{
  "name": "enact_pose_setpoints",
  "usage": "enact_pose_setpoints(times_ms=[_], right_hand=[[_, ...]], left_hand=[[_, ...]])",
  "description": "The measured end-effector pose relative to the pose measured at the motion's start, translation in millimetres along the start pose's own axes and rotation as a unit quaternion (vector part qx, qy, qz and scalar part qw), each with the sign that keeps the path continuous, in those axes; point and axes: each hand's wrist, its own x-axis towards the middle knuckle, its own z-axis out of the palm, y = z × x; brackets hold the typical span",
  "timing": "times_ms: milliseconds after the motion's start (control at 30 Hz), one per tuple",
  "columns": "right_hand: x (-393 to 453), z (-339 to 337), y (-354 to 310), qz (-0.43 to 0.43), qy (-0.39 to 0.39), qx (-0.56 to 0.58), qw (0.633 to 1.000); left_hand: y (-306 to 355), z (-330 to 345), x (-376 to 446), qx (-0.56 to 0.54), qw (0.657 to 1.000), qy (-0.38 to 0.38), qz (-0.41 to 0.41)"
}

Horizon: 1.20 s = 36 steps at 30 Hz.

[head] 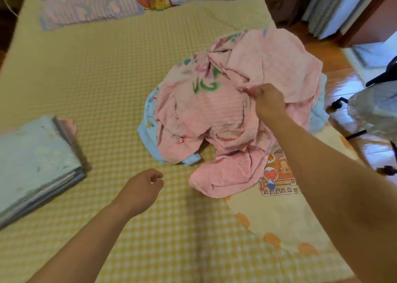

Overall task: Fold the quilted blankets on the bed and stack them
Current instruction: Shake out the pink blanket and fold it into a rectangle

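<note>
Head view: right hand [269, 101] pinches the crumpled pink blanket [236, 119] to lift it from the pile; left hand [144, 186] loosely curled, empty, near the folded stack [36, 164] at left.

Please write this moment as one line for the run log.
right hand grips pink blanket on heap | left hand holds nothing, over bed | folded stack at left | blue blanket underneath

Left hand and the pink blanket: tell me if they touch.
Apart. The head view shows the left hand over bare checked sheet, a strip of sheet showing between its fingers and the pink blanket.
</note>
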Motion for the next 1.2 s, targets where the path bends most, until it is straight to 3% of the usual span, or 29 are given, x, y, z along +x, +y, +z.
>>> enact_pose_setpoints(times_ms=[133,300,367,467,533,567,633,767,867,933,1000,1033,1067,1133,1200], right_hand=[[-89,-3,-4,0.08,-0.129,0.162,0.975],[-260,-18,0,0.125,-0.364,0.197,0.902],[-314,-32,-6,0.15,-0.393,0.254,0.871],[-363,-47,-20,0.217,-0.304,0.343,0.862],[-376,-58,-41,0.221,-0.219,0.392,0.866],[-380,-66,-58,0.212,-0.221,0.424,0.852],[-389,-81,-99,0.154,-0.236,0.43,0.858],[-423,-96,-180,0.041,-0.257,0.431,0.864],[-432,-104,-208,0.014,-0.144,0.406,0.903],[-433,-116,-220,-0.034,-0.079,0.323,0.942],[-427,-128,-228,-0.126,-0.119,0.118,0.978],[-415,-130,-226,-0.182,-0.156,-0.044,0.97],[-398,-133,-220,-0.217,-0.143,-0.182,0.948],[-359,-150,-214,-0.241,0.015,-0.311,0.919],[-321,-183,-225,-0.239,0.17,-0.318,0.902]], left_hand=[[-1,-1,-24,-0.052,0.999,-0.004,-0.006],[12,18,-80,-0.113,0.989,-0.057,0.072],[7,28,-100,-0.11,0.983,-0.096,0.107],[-4,34,-123,-0.071,0.968,-0.156,0.186],[-11,36,-136,-0.022,0.948,-0.179,0.261],[-14,37,-141,-0.009,0.942,-0.175,0.286],[-12,30,-158,-0.025,0.943,-0.128,0.305],[-9,-17,-197,-0.187,0.922,0.044,0.337],[-15,-66,-227,-0.24,0.907,0.119,0.325],[-16,-98,-241,-0.238,0.907,0.113,0.329],[-11,-133,-253,-0.232,0.91,0.11,0.327],[-7,-149,-258,-0.215,0.911,0.115,0.333],[-2,-163,-263,-0.18,0.914,0.118,0.344],[13,-179,-283,-0.078,0.915,0.103,0.381],[33,-187,-304,-0.033,0.905,0.124,0.405]])
